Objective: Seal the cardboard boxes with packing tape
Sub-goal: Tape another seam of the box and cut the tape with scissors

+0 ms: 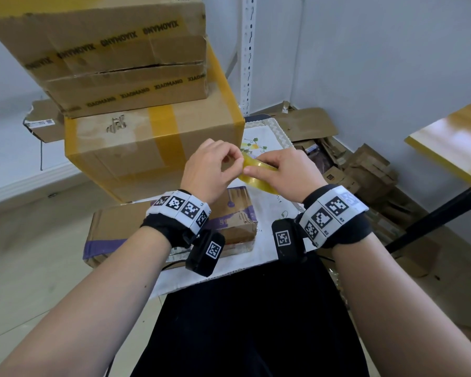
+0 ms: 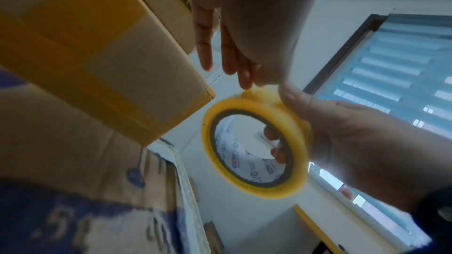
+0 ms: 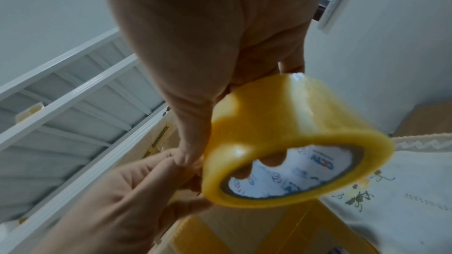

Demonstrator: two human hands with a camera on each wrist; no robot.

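My right hand (image 1: 261, 164) grips a roll of yellow packing tape (image 1: 259, 175), with its fingers through the core and its thumb on the outer face. My left hand (image 1: 230, 159) pinches the loose tape end at the roll's near edge. The left wrist view shows the roll (image 2: 269, 192) side-on, with crumpled tape at my left fingertips (image 2: 244, 82). In the right wrist view the roll (image 3: 281, 119) hangs under my right hand, and my left hand (image 3: 122, 190) meets it from below. Under my hands on the table lies a flat cardboard box (image 1: 114, 227) with purple print.
A large taped box (image 1: 147, 148) stands behind the flat one, with two more boxes (image 1: 106, 50) stacked on it. A white embroidered cloth (image 1: 269, 210) covers the table. Flattened cardboard (image 1: 365, 172) is piled on the floor at right, beside a wooden table (image 1: 452, 140) and a white shelf post (image 1: 248, 50).
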